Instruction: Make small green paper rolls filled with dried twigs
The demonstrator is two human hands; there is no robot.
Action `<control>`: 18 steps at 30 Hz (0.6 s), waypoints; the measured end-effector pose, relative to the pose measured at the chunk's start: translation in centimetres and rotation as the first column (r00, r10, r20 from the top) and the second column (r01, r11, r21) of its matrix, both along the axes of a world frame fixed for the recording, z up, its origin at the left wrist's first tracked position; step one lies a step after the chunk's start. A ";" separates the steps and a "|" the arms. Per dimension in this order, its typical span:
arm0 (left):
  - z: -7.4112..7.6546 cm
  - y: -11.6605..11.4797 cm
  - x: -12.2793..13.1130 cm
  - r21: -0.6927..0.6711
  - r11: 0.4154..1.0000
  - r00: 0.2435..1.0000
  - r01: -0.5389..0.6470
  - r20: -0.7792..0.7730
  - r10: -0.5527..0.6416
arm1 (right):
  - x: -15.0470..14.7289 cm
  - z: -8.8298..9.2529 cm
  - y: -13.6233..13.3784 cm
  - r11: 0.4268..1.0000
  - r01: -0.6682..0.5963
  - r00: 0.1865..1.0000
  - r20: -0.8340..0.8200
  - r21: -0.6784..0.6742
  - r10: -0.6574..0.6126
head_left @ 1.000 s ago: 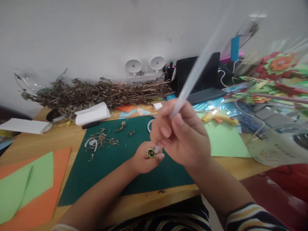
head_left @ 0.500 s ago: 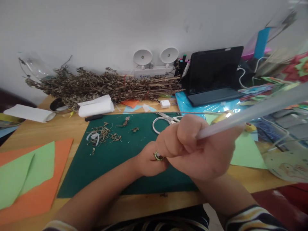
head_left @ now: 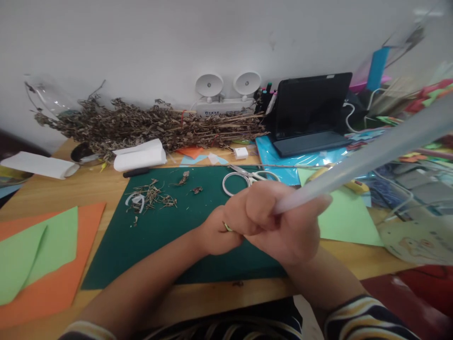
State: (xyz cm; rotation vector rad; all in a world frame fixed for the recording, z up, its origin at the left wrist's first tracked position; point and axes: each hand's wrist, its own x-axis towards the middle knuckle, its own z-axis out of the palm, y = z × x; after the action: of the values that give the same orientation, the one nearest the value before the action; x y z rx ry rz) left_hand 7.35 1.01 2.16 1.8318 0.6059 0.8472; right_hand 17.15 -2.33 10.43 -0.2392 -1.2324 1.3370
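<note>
My right hand (head_left: 279, 222) is wrapped round a long translucent whitish stick (head_left: 339, 165) that slants up to the right, close to the camera. Against it, my left hand (head_left: 221, 231) is closed; a small bit of light green (head_left: 227, 227) shows between the two hands, and the rest of what it grips is hidden. Both hands are above the dark green mat (head_left: 170, 245). Just behind them lie silver scissors (head_left: 235, 183), partly covered by my right hand. Dry stem scraps (head_left: 152, 196) and a curled white strip lie on the mat's left part.
A bundle of dried plants (head_left: 141, 123) lies along the wall beside a white twin-head lamp (head_left: 226, 106). A black tablet (head_left: 313, 106) stands behind right. Orange paper (head_left: 88, 226) and green sheets are at left, a yellow tool (head_left: 357, 185) at right.
The view has shifted slightly. My right hand and the whitish stick have moved a little left and now look smaller. Less of the light green piece shows between my hands.
</note>
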 end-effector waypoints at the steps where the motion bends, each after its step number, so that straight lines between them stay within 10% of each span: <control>1: -0.2 0.2 0.1 0.013 1.000 1.000 0.017 0.008 -0.017 | 0.2 0.2 0.0 1.000 -0.005 1.000 -0.003 -0.023 0.005; 18: 0.3 -0.2 -0.4 0.245 0.968 0.988 0.055 0.125 -0.088 | -0.3 -0.4 0.2 0.983 0.042 0.999 0.025 0.178 -0.047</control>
State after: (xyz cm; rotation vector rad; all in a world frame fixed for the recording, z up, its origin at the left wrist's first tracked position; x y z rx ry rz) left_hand 6.98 0.76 2.45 1.9810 0.3608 1.0230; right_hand 16.88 -2.16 10.06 -0.1591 -1.3543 1.1812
